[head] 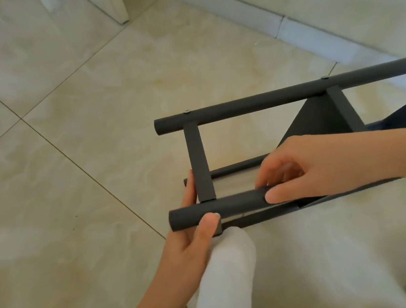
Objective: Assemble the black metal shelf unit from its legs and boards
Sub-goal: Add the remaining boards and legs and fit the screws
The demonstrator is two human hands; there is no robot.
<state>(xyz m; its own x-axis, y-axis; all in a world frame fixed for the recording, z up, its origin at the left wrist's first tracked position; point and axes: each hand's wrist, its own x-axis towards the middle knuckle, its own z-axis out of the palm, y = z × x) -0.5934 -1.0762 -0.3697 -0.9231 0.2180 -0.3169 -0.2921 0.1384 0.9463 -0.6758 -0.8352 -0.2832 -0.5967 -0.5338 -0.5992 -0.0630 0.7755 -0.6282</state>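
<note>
Left grip [194, 233] clasps leg [232, 205] end (right grip [314, 172] pinching alongside).

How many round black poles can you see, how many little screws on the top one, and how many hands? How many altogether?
Round black poles: 3, the top pole, the near pole, the low pole
Screw heads on the top pole: 2
Hands: 2, the left hand and the right hand, both holding the near pole
Total: 7

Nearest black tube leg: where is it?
Head view, lower centre: the nearest tube leg is gripped near its end by the left hand, with the right hand pinching it.
</note>
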